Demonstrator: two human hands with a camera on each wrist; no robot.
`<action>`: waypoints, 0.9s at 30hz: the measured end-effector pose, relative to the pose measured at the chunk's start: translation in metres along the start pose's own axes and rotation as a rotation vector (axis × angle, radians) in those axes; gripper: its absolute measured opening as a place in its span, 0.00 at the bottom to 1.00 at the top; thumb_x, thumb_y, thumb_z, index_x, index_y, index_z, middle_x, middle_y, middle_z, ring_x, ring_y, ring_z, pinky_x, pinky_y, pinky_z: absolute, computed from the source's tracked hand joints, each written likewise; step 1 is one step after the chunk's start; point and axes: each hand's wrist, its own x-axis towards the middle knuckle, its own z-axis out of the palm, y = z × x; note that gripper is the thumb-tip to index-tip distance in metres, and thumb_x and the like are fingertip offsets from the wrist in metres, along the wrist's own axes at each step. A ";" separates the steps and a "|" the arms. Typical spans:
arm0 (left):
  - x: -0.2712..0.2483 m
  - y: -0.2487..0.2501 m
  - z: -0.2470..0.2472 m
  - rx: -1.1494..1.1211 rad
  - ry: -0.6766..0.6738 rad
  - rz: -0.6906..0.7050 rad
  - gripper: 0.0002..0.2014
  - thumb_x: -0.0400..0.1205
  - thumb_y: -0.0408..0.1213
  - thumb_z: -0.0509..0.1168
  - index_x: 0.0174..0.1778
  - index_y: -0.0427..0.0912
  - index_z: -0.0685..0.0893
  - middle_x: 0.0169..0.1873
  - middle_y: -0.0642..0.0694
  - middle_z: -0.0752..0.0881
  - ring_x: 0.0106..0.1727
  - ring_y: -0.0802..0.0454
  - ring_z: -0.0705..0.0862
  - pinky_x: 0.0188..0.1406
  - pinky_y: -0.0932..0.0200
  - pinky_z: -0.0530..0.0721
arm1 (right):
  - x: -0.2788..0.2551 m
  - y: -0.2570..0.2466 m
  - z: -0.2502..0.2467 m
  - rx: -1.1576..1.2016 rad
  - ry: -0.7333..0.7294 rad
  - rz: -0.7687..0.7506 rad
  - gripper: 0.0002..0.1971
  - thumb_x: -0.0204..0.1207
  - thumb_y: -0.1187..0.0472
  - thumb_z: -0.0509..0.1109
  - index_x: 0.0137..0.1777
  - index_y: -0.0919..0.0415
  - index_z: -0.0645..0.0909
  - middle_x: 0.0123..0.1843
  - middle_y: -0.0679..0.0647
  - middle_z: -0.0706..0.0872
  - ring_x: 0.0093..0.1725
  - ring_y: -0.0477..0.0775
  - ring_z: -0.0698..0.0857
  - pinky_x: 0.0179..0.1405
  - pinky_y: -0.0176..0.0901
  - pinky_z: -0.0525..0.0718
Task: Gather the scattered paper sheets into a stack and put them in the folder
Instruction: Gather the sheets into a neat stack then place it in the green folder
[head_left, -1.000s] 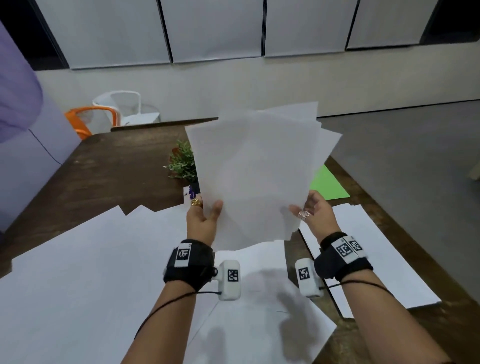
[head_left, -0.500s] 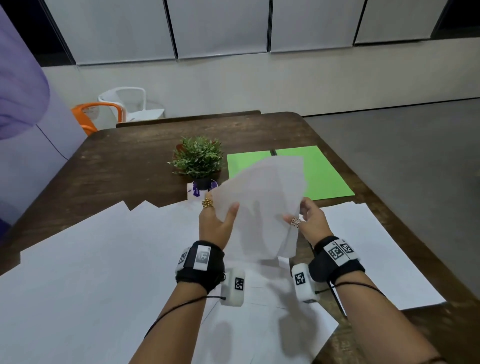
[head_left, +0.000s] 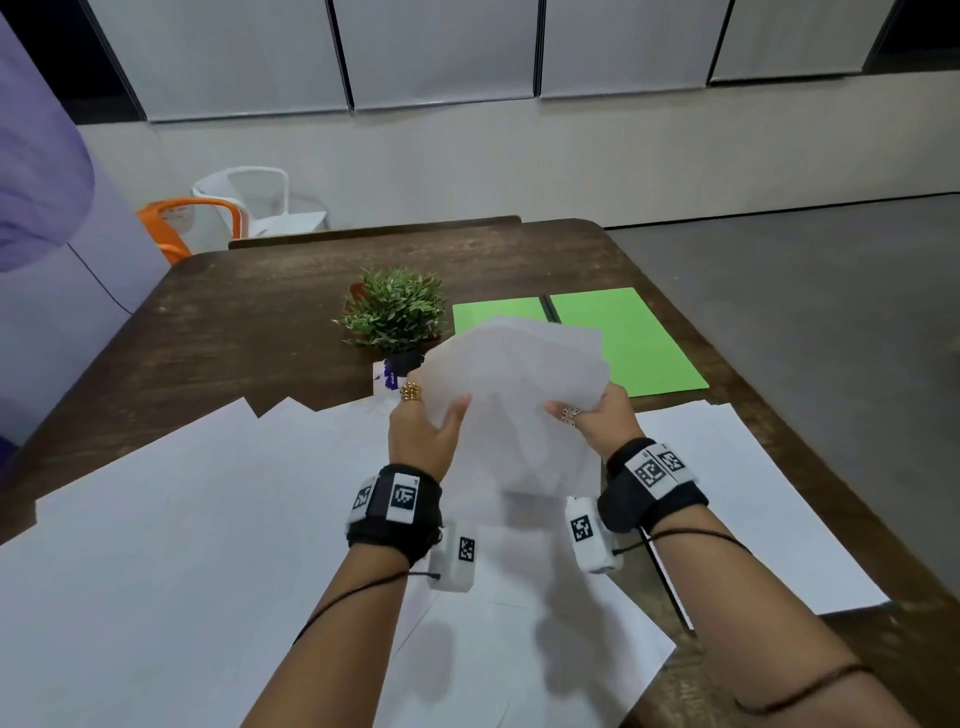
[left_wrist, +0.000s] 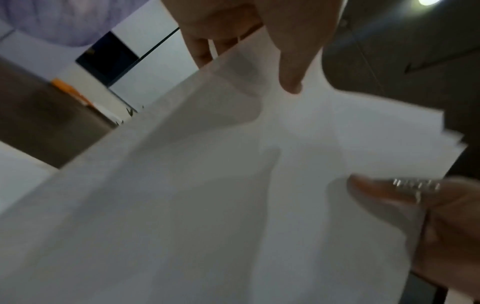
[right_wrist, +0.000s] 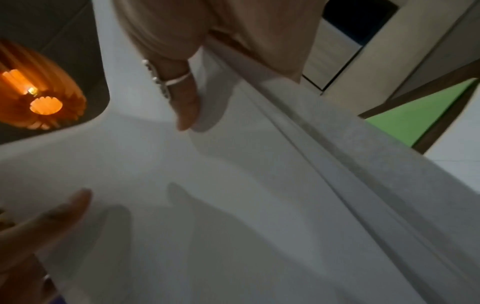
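The left hand (head_left: 423, 434) pinches the left edge of a loose sheaf of white paper sheets (head_left: 514, 395), thumb (head_left: 454, 413) on the near face and fingers behind; a gold ring sits on one finger. The right hand (head_left: 597, 423) pinches the right edge the same way, its thumb wearing a silver ring. In the left wrist view the left thumb (left_wrist: 291, 67) presses flat on the paper, and the sheet corners fan out unevenly. Black wristbands (head_left: 652, 486) on both wrists carry square black-and-white coded markers; no readable writing shows on the sheets.

The sheaf is held tilted above the dark brown wooden table (head_left: 249, 322), its top edge overlapping the near left part of the open bright green folder (head_left: 634, 343), which lies flat beyond the hands. More large white sheets (head_left: 171, 519) lie scattered on the table below and to both sides. A small green potted plant (head_left: 392, 312) stands just left of the folder.

A second ago the sheaf was raised upright and hid most of the folder; it is now lower and leaned forward, with the folder largely in view.
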 end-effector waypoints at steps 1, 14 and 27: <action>0.000 -0.002 0.002 0.001 0.023 -0.016 0.24 0.77 0.41 0.72 0.61 0.27 0.78 0.47 0.31 0.87 0.48 0.36 0.86 0.47 0.53 0.80 | 0.000 -0.001 0.005 0.006 0.022 -0.001 0.16 0.68 0.75 0.75 0.56 0.70 0.81 0.55 0.65 0.86 0.48 0.53 0.84 0.42 0.33 0.83; -0.027 -0.019 0.000 -0.276 0.110 -0.281 0.16 0.79 0.43 0.68 0.58 0.39 0.76 0.47 0.46 0.84 0.49 0.46 0.84 0.55 0.47 0.84 | -0.007 0.031 -0.002 -0.074 -0.067 0.074 0.14 0.73 0.73 0.72 0.57 0.67 0.79 0.48 0.56 0.86 0.43 0.47 0.84 0.46 0.42 0.81; -0.026 -0.029 0.008 -0.159 0.100 -0.277 0.19 0.77 0.50 0.68 0.58 0.43 0.77 0.42 0.51 0.84 0.43 0.44 0.85 0.36 0.40 0.87 | 0.002 0.025 0.003 -0.018 -0.033 0.106 0.19 0.68 0.77 0.74 0.59 0.69 0.79 0.55 0.60 0.85 0.49 0.53 0.85 0.48 0.37 0.84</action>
